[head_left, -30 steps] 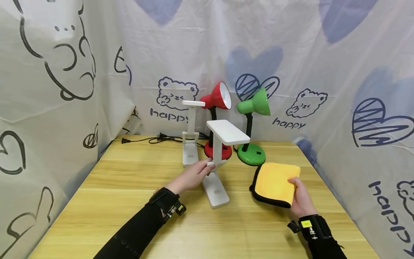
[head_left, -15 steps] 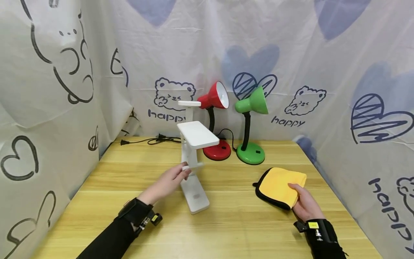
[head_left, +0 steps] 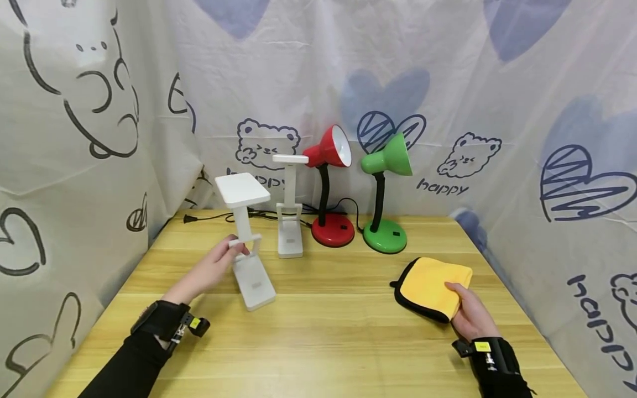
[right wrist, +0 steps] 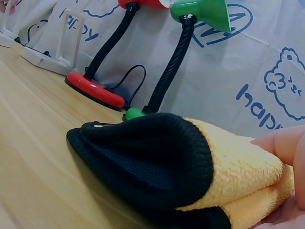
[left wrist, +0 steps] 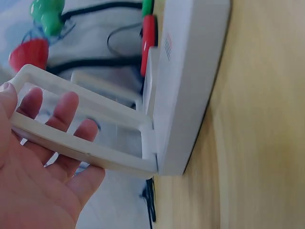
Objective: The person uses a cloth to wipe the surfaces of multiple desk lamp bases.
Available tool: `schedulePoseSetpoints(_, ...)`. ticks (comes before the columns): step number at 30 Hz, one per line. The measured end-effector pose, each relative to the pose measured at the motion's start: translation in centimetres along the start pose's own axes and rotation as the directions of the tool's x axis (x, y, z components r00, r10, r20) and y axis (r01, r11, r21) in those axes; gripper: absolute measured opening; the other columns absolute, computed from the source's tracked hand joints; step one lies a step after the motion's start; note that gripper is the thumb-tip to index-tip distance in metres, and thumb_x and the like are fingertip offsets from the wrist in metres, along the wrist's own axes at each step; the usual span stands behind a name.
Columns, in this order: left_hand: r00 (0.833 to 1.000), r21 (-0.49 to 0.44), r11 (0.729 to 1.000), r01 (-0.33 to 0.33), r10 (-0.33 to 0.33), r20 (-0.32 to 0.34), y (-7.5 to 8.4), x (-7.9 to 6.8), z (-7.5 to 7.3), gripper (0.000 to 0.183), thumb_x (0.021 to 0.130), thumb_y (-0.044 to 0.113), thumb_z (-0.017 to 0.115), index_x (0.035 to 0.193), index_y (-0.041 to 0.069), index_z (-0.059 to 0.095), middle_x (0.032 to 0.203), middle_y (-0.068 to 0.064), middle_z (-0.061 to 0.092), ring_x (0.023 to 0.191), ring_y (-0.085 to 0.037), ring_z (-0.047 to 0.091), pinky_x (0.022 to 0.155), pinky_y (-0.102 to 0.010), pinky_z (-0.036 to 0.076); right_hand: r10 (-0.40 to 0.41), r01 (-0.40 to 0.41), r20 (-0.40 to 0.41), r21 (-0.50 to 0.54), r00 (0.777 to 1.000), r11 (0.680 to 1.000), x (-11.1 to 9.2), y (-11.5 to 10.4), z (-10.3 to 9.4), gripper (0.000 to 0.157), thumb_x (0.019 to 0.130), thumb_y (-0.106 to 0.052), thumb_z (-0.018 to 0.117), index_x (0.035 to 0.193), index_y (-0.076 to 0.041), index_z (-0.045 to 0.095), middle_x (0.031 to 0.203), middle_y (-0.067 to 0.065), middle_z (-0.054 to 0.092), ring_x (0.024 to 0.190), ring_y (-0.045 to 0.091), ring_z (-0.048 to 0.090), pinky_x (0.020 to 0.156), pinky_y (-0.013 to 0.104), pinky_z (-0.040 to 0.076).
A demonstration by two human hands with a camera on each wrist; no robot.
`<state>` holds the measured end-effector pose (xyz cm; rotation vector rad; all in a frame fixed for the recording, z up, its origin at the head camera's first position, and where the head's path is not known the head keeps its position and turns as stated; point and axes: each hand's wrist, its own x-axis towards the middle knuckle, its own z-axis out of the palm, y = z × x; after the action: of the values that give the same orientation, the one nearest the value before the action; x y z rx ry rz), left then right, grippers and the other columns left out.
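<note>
A white desk lamp with a flat rectangular head stands at the left of the table. My left hand grips its hinged frame; in the left wrist view the fingers curl round one bar of that frame. At the right, my right hand pinches the corner of a folded yellow cloth with black edging. The right wrist view shows the cloth's black-edged folds hanging close over the wood.
Behind stand a second white lamp, a red lamp and a green lamp in a row. Black cords with a plug lie along the back edge of the wooden table. A printed curtain encloses the back and sides.
My left hand has moved the white lamp leftward, from in front of the red lamp to left of the second white lamp. My right hand and the cloth have come slightly nearer and to the right.
</note>
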<state>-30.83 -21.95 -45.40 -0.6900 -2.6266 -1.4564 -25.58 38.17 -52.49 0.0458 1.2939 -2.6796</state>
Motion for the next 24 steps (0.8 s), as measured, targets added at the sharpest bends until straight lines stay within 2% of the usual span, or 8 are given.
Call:
schedulePoseSetpoints(6,0.998,-0.130,0.990,0.052,-0.058,-0.040,0.0,0.7,-2.2,0.038,0.099,0.033,0.034,0.120,0.002,0.042,0.119,-0.016,0.049,0.121,-0.033,0.037,0.097,-0.054,0.026,-0.001,0.001,-0.023,-0.005,1.000,1.000,-0.1,-0.1,-0.1,0.045,0.096,-0.010,0.044,0.135,-0.016,0.022,0.132,0.000,0.041,0.122,0.014,0.040,0.098,0.034,0.032)
schedulePoseSetpoints(11,0.991,-0.179,0.978,0.107,-0.118,-0.055,-0.1,2.0,-2.7,0.044,0.098,0.035,0.034,0.128,0.003,0.035,0.126,-0.018,0.044,0.126,-0.031,0.029,0.101,-0.052,0.020,-0.003,0.005,-0.043,0.041,0.999,0.999,-0.2,-0.3,-0.4,0.039,0.096,-0.007,0.043,0.130,-0.014,0.027,0.126,0.000,0.047,0.117,0.014,0.045,0.096,0.033,0.035)
schedulePoseSetpoints(14,0.989,-0.174,0.978,0.112,-0.126,-0.072,-1.0,3.4,-2.8,0.045,0.098,0.037,0.034,0.130,0.006,0.034,0.129,-0.017,0.042,0.128,-0.031,0.028,0.101,-0.052,0.019,-0.008,0.011,-0.056,0.048,0.998,0.999,-0.3,-0.5,-0.7,0.038,0.096,-0.007,0.043,0.129,-0.014,0.027,0.125,-0.001,0.047,0.115,0.013,0.046,0.096,0.032,0.036)
schedulePoseSetpoints(20,0.983,-0.100,0.989,0.109,-0.122,-0.134,-4.0,6.7,-2.8,0.048,0.095,0.046,0.033,0.128,0.013,0.036,0.130,-0.013,0.043,0.126,-0.028,0.033,0.100,-0.051,0.022,-0.012,0.015,-0.067,0.039,0.998,0.999,-0.6,-0.9,-1.2,0.042,0.096,-0.008,0.043,0.131,-0.016,0.022,0.128,-0.002,0.042,0.118,0.011,0.044,0.097,0.032,0.035)
schedulePoseSetpoints(24,0.981,-0.096,0.990,0.106,-0.120,-0.154,-5.1,8.3,-2.9,0.052,0.094,0.049,0.033,0.129,0.010,0.035,0.132,-0.014,0.041,0.125,-0.029,0.033,0.100,-0.051,0.023,-0.009,0.011,-0.060,0.041,0.998,0.999,-0.6,-1.0,-1.6,0.043,0.097,-0.009,0.042,0.133,-0.016,0.020,0.129,-0.002,0.041,0.119,0.011,0.042,0.097,0.032,0.034)
